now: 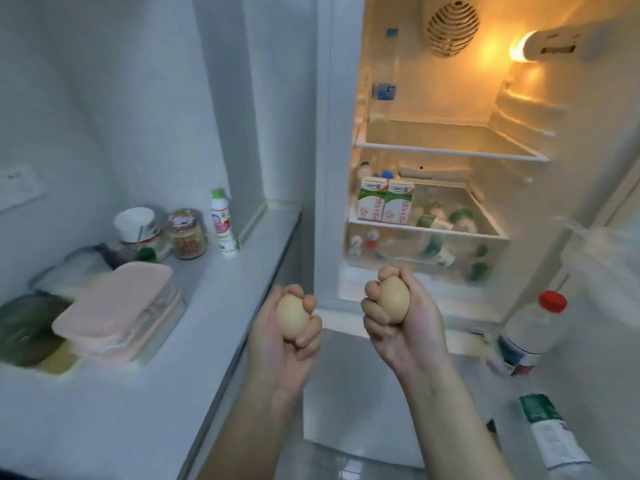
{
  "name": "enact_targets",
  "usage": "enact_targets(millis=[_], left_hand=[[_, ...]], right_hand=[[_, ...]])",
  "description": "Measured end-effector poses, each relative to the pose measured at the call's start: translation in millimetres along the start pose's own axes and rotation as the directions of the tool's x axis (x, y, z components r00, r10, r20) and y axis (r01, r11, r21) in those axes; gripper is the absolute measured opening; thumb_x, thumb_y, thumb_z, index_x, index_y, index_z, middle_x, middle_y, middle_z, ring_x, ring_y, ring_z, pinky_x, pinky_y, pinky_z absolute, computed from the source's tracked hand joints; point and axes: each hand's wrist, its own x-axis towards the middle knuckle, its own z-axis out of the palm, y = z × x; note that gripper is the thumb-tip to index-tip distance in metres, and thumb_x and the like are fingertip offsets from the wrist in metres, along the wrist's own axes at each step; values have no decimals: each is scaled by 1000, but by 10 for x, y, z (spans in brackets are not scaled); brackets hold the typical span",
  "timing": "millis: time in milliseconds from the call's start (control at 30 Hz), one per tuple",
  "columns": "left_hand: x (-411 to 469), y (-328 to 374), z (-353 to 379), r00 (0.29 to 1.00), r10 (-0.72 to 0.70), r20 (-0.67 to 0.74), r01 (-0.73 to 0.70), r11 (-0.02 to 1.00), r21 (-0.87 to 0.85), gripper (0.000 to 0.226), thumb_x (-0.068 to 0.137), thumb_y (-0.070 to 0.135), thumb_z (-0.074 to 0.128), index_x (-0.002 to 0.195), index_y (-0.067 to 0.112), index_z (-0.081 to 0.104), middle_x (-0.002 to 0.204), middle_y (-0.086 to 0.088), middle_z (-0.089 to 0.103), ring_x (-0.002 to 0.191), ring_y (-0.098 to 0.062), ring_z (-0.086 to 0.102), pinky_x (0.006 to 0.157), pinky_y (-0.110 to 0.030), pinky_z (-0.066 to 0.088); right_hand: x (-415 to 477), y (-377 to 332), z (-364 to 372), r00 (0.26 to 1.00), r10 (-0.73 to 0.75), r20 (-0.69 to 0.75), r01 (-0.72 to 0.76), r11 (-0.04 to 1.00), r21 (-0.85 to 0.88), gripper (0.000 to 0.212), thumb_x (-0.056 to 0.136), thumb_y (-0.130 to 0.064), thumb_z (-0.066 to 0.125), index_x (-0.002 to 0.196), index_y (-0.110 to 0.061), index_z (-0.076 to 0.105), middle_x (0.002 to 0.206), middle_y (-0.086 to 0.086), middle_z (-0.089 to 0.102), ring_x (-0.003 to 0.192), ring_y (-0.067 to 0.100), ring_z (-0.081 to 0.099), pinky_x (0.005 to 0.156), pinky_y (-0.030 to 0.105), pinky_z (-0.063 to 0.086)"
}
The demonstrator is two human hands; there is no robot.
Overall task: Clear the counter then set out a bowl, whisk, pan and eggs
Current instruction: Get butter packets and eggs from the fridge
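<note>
I hold one brown egg in each hand in front of the open fridge [433,152]. My left hand [284,348] grips an egg [291,315] with fingers curled round it, just past the counter's right edge. Level with it and a little to the right, my right hand [405,327] grips the other egg [393,297], below the fridge's lower shelf. The pale counter [214,306] runs along the left. No bowl, whisk or pan shows in this view.
Pink lidded boxes [117,310], jars [185,233] and a white spray bottle [223,223] stand at the counter's far end. Milk cartons [386,204] and bottles sit in the fridge. The open door at the right holds a red-capped bottle [530,330] and a green-labelled one [550,431].
</note>
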Motion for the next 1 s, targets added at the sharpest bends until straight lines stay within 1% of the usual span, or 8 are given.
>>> enact_targets(millis=[133,333,500,600,700,833,933,1000], left_hand=[[-611,367,-455,972,144,-187,-164,981,-100,27,98,28,41,75,15,50,63,-2,49,39,-10,35,33,-16,16],[-2020,819,-1200,760,461,-459,-524,851,-13,9,86,16,59,82,13,52,72,-2,53,50,-9,44,36,-13,28],[-3394,822,-1679,657,528,-538,-628,778,-3,12,87,19,56,78,15,50,67,0,49,39,-5,32,28,-13,20],[-4234,712,-1944,599,532,-598,-651,758,23,21,94,25,47,76,16,51,65,1,47,35,-7,25,31,-16,13],[-5387,514,-2275,465,575,-673,-737,673,67,17,92,19,39,79,15,50,65,-1,47,35,-10,24,37,-18,9],[-6857,188,-2550,171,578,-798,-835,516,194,17,88,15,38,88,10,54,70,-6,53,42,-14,32,41,-20,15],[-7590,42,-2685,31,546,-837,-835,474,278,23,87,15,39,100,7,57,78,-8,54,52,-16,40,40,-21,26],[-7972,-46,-2790,-42,510,-859,-831,460,314,25,88,12,41,107,8,57,81,-7,51,57,-16,42,43,-21,32]], right_hand=[[-110,685,341,972,193,138,-193,981,-13,13,86,-24,53,77,-15,52,63,5,51,41,12,42,29,16,27],[-843,1868,901,841,446,307,-349,880,-322,18,91,2,52,91,-16,48,63,-3,31,47,5,37,33,13,27],[-1936,2557,1153,666,630,400,-459,768,-446,15,94,-20,53,80,-15,51,66,1,48,35,5,27,29,15,16],[-2585,2922,1163,559,709,431,-561,706,-433,30,98,-32,43,77,-14,56,65,5,51,32,8,25,31,15,16],[-3568,3422,1153,460,782,421,-597,623,-505,36,101,-29,37,77,-12,58,64,9,52,32,10,26,35,17,14],[-4885,4084,1187,249,904,348,-618,425,-662,27,100,-23,39,87,-9,58,68,12,54,38,15,35,35,17,19],[-5548,4476,1293,102,926,364,-505,364,-783,17,88,-8,49,103,-10,57,77,11,52,48,15,36,37,20,21],[-5898,4691,1355,16,922,387,-367,365,-856,41,76,0,54,115,-13,54,82,8,48,52,13,37,41,22,27]])
